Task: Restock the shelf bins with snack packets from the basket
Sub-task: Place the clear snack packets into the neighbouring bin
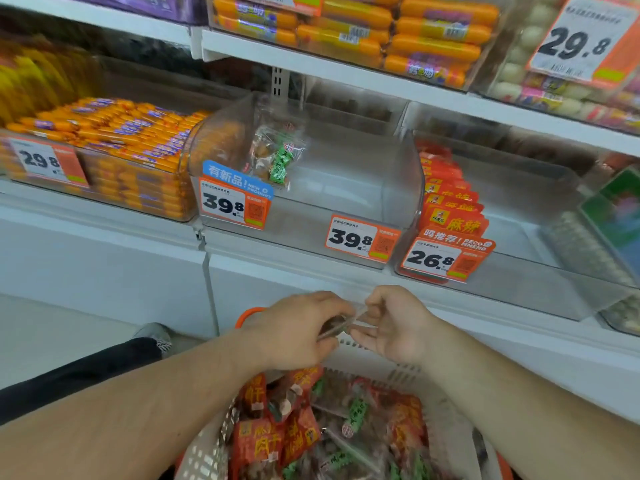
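Clear snack packet (341, 325) held between both hands above basket (450, 420).
Left hand (294, 332) and right hand (393, 325): each grip pinched narrow on the packet's ends. Basket below full of red and clear packets. Clear bin (398, 188) on shelf ahead holds few packets (275, 157).
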`<state>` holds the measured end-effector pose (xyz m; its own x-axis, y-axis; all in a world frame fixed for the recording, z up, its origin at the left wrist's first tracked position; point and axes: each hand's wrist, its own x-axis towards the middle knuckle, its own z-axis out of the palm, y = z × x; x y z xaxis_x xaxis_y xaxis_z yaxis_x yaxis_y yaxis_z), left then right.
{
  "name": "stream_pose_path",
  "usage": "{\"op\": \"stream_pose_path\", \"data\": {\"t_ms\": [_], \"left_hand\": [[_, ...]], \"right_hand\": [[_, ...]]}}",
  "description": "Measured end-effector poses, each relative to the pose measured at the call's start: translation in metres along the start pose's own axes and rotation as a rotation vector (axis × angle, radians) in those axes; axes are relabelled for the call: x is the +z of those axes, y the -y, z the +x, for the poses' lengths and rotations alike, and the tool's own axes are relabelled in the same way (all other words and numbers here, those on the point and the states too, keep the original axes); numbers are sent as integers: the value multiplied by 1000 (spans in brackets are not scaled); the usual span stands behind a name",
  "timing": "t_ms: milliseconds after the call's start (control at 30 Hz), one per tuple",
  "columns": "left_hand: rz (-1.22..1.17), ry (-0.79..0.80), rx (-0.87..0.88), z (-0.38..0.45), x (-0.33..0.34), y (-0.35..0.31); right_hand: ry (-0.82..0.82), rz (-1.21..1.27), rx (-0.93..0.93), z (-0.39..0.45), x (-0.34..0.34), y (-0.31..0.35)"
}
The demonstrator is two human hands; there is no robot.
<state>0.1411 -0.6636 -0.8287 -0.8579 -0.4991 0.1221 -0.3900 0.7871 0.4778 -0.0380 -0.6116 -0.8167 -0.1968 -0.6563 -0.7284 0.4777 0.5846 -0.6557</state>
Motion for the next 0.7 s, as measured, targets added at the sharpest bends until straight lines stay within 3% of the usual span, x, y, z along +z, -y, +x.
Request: {"op": "stream_pose_path", "data": {"t_ms": [67,200,300,367,500,567,700], "left_hand": [[-132,-167,-80,-2,-9,1],[-653,-336,-369,0,-37,8],[-1014,-418,-414,1,-55,2],[-1108,-466,-446,3,-63,-3],[-1087,-436,-496,10,-81,-8],[-992,-480,-506,15,-98,-2],[-501,-999,-443,22,-141,26]], "right_hand": [[7,-40,-36,-8,3,4],[-33,-238,-240,-30,12,6],[11,-523,-507,-49,19,5],[100,-660,-592,-55,26,5],[233,-614,-498,-54,36,13],[290,-476,-428,-55,42,25],[342,-281,-443,-65,59,61]]}}
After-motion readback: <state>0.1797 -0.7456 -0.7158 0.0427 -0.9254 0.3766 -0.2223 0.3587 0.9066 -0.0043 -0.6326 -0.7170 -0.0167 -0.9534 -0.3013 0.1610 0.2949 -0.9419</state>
